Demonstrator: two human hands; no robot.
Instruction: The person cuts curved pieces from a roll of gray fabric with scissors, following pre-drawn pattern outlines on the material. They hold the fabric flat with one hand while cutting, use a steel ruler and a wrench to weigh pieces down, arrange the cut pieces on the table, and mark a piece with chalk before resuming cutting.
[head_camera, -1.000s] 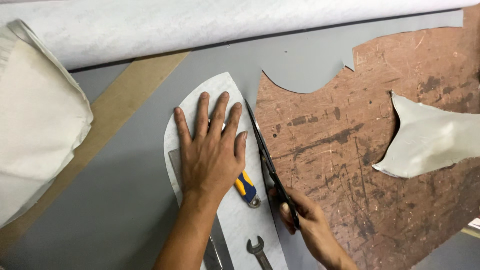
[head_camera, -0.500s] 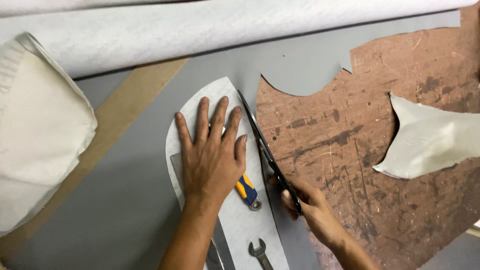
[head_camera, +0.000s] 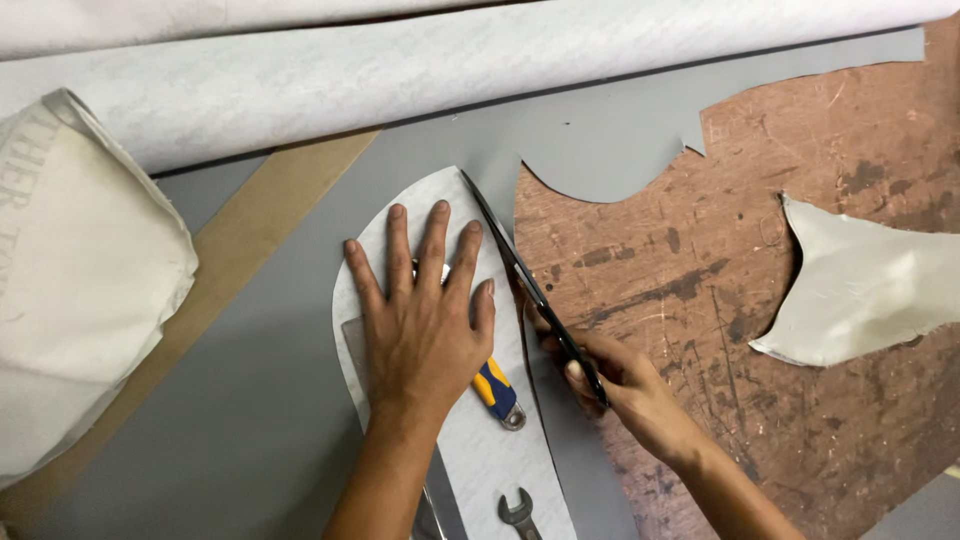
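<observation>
Head view shows left hand (head_camera: 425, 330) spread flat, pinning the white curved paper template (head_camera: 455, 455) onto grey sheet (head_camera: 250, 420) so it stays put, while right hand (head_camera: 620, 385) grips long black scissors (head_camera: 530, 285) cutting along its edge

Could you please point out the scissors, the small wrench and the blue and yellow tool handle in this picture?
scissors (head_camera: 520, 268): head view, on the long dark blades.
small wrench (head_camera: 517, 512): head view, on its open jaw end.
blue and yellow tool handle (head_camera: 496, 388): head view, on the grip.
</observation>
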